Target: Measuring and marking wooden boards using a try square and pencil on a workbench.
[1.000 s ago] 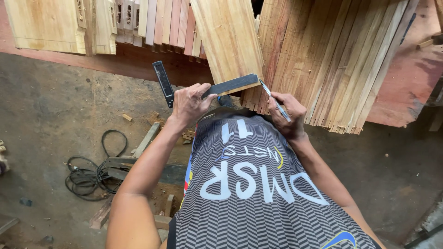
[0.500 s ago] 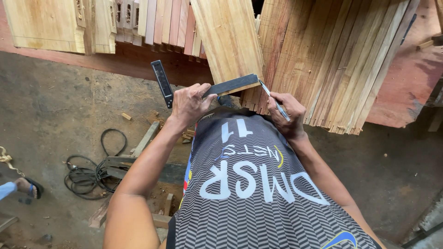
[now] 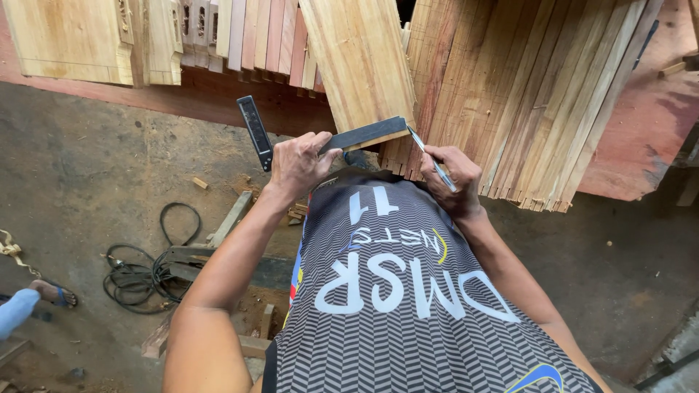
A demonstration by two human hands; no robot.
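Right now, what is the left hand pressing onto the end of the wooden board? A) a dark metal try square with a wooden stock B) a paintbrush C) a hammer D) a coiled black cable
A: the left hand holds the dark metal try square with a wooden stock on the light wooden board, while the right hand holds a thin pencil-like marker beside it.

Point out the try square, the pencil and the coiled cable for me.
Try square (image 3: 368, 134), head view, on its dark stock.
Pencil (image 3: 435, 162), head view, mid-shaft above the right hand's (image 3: 453, 178) fingers.
Cable (image 3: 131, 276), head view, on the coil lying on the floor.
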